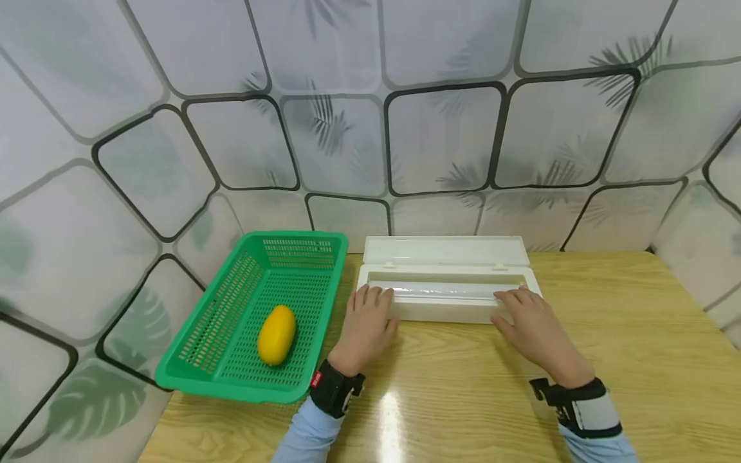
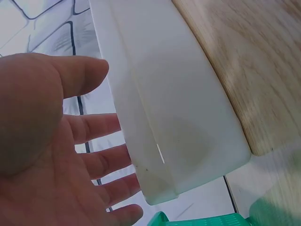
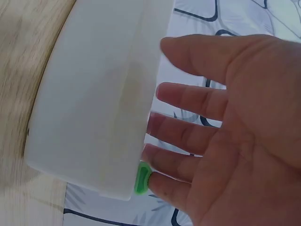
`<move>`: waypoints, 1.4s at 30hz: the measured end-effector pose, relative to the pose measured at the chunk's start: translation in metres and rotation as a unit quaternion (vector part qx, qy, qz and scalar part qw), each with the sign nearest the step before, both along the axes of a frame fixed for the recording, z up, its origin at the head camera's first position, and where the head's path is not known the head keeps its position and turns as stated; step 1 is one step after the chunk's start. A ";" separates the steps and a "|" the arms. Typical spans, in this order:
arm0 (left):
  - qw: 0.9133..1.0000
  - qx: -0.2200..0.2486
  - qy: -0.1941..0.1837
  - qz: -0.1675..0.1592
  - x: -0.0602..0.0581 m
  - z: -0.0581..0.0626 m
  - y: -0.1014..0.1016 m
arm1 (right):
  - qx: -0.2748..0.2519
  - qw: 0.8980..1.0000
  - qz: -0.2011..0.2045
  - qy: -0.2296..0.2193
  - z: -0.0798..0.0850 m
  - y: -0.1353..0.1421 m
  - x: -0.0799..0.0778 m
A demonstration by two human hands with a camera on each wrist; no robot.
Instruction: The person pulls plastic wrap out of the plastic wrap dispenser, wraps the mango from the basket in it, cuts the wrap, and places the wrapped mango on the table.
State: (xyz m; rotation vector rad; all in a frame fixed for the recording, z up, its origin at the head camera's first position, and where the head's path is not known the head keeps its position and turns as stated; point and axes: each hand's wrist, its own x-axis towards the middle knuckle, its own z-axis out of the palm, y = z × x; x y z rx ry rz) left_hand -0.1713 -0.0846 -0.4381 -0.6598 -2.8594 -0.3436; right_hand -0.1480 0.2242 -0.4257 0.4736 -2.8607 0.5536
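Two bare hands at an open, long white plastic box (image 1: 446,314), at four o'clock from the head view's centre

The left hand (image 1: 366,328) at the box's eight o'clock and the right hand (image 1: 535,328) at its four o'clock lie well apart, fingers extended over the front edge, gripping nothing; a roll of clear film (image 1: 440,290) lies inside, while a yellow oval fruit (image 1: 276,335) sits in a green plastic basket (image 1: 231,388) at eight o'clock

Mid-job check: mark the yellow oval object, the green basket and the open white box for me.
Yellow oval object (image 1: 276,335): head view, middle of its upper surface.
Green basket (image 1: 231,390): head view, near rim.
White box (image 1: 446,313): head view, front wall.
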 end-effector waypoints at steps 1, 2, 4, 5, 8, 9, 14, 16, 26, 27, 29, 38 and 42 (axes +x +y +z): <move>1.000 0.003 0.004 0.000 0.000 0.000 0.000 | 0.003 1.000 0.001 0.009 0.000 0.000 0.000; 1.000 0.005 0.008 0.000 0.000 -0.001 0.000 | 0.006 1.000 0.001 0.019 0.000 0.001 -0.001; 1.000 0.004 0.019 0.001 -0.001 -0.002 0.001 | 0.013 0.999 0.001 0.035 -0.001 0.001 -0.002; 1.000 0.003 0.028 0.003 -0.002 -0.002 0.001 | 0.015 0.999 0.000 0.044 -0.001 0.002 -0.003; 0.998 -0.005 0.067 0.011 -0.003 -0.004 0.002 | 0.015 0.998 -0.005 0.065 -0.003 0.002 -0.005; 0.997 -0.009 0.081 0.014 -0.004 -0.004 0.002 | 0.013 0.997 -0.006 0.072 -0.004 0.002 -0.005; 0.992 -0.016 0.125 0.021 -0.008 -0.009 0.002 | -0.008 0.995 -0.012 0.099 -0.010 0.003 -0.008; 0.991 -0.012 0.132 0.023 -0.010 -0.010 0.002 | -0.021 0.994 -0.015 0.106 -0.012 0.003 -0.008; 0.985 0.007 0.172 0.023 -0.016 -0.014 -0.001 | -0.027 0.990 -0.014 0.139 -0.017 0.008 -0.012; 0.984 0.010 0.176 0.021 -0.016 -0.014 -0.002 | -0.021 0.990 -0.013 0.137 -0.017 0.009 -0.013; 0.983 0.015 0.182 0.019 -0.016 -0.014 -0.002 | -0.013 0.991 -0.012 0.129 -0.017 0.010 -0.012; 0.983 0.030 0.182 0.021 -0.015 -0.014 -0.002 | -0.026 0.993 -0.030 0.113 -0.013 0.009 -0.008; 0.983 0.034 0.179 0.024 -0.015 -0.013 -0.002 | -0.041 0.990 -0.038 0.126 -0.014 0.010 -0.009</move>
